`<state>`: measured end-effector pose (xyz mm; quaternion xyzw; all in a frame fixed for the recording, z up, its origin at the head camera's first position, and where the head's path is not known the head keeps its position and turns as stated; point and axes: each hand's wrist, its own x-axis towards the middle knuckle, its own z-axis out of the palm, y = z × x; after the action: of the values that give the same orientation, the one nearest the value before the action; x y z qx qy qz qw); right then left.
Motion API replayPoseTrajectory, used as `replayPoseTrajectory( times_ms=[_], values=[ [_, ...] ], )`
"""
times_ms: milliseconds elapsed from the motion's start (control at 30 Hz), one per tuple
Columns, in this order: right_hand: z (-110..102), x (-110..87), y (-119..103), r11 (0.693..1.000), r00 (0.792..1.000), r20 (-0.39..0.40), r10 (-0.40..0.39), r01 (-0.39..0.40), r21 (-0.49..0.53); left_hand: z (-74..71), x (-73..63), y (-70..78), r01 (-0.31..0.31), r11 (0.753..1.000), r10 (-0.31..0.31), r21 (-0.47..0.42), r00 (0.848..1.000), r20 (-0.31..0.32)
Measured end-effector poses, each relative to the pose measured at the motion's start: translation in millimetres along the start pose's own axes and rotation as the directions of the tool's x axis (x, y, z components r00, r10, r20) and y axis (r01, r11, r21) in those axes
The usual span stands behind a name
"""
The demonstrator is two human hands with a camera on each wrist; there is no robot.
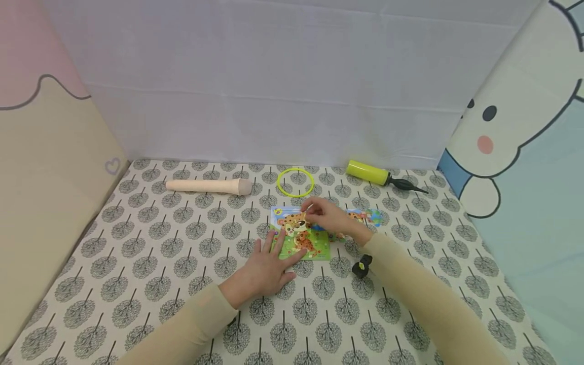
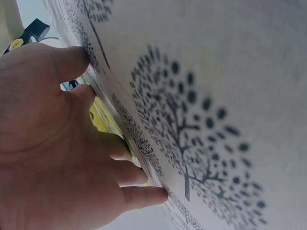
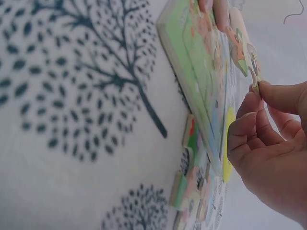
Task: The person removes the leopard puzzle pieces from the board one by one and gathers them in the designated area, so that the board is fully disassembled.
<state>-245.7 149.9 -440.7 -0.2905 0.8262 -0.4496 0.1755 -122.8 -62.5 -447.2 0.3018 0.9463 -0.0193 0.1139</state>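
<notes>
A picture puzzle board [image 1: 323, 252] with a spotted cartoon animal on green and blue lies on the patterned cloth. My left hand [image 1: 266, 269] rests at its lower left, fingers spread and straight, the fingertips on the board. Over the upper right of the board, my right hand [image 1: 330, 217] pinches a puzzle piece [image 3: 238, 50] between thumb and fingertips. In the right wrist view that piece is held up off the board, tilted. Loose puzzle pieces [image 1: 375, 217] lie on the cloth right of the board, partly hidden by my right hand and wrist.
Behind the board lies a yellow-green ring [image 1: 295, 195]. A pale cylinder with a wider end [image 1: 205, 186] is at the back left, a yellow hand pump [image 1: 368, 173] at the back right. Fabric walls [image 1: 255, 91] stand around the table.
</notes>
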Motion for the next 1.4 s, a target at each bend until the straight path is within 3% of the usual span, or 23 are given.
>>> replayPoseTrajectory(
  times_ms=[367,533,767,1000,1400],
  values=[
    [-13,-13.3,-3,1.0,1.0,0.007,0.02,-0.02,-0.016,-0.2,-2.0,0.6,0.004,1.0,-0.004,0.016,1.0,0.01],
    [-18,-23.0,9,0.998,1.0,-0.017,0.013,-0.015,-0.066,-1.0,-2.1,1.8,0.001,1.0,-0.001,0.014,1.0,0.007],
    [-31,-38.6,20,0.999,0.999,-0.026,0.035,-0.035,-0.003,-2.1,-2.3,1.6,0.003,1.0,-0.003,0.019,1.0,0.004],
    [-44,-53.0,32,0.999,0.999,-0.054,-0.007,0.004,-0.045,-2.5,-1.9,1.4,0.005,1.0,-0.005,0.017,1.0,0.001],
    [-71,-82.3,39,0.975,0.979,-0.077,0.187,-0.195,-0.104,-1.4,-0.7,1.3,0.004,0.999,-0.004,0.038,1.0,0.0]
  ],
)
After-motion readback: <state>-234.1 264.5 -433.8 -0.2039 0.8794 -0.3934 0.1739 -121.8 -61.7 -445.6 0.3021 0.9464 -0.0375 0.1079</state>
